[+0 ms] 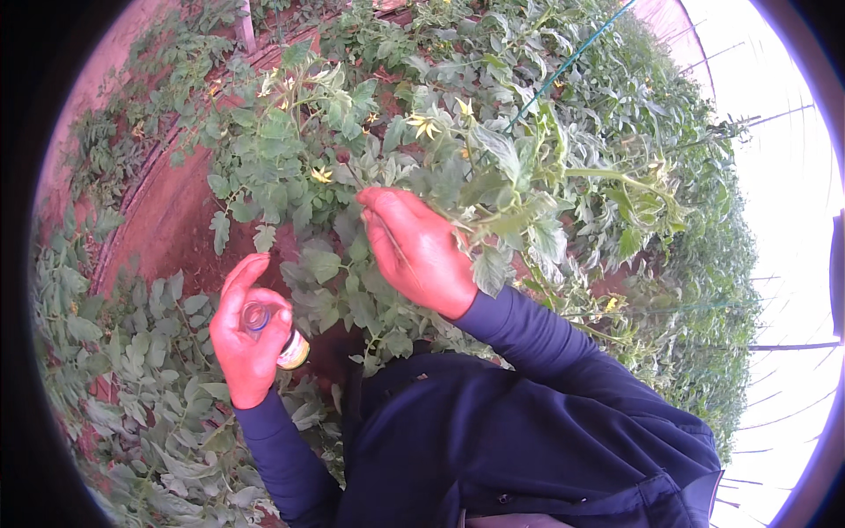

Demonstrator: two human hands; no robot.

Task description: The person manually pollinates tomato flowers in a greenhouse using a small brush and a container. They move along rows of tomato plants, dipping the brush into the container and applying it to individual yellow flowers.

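Reddish soil [167, 211] between leafy greenhouse tomato plants [528, 132].

Rows of leafy tomato plants [563, 132] on reddish soil [167, 211] under a bright translucent greenhouse cover [783, 176].

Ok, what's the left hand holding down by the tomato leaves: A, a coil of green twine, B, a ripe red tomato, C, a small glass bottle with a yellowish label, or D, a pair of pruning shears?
C: the left hand is closed around a small glass bottle, open mouth up, with a yellowish band showing past the fingers.
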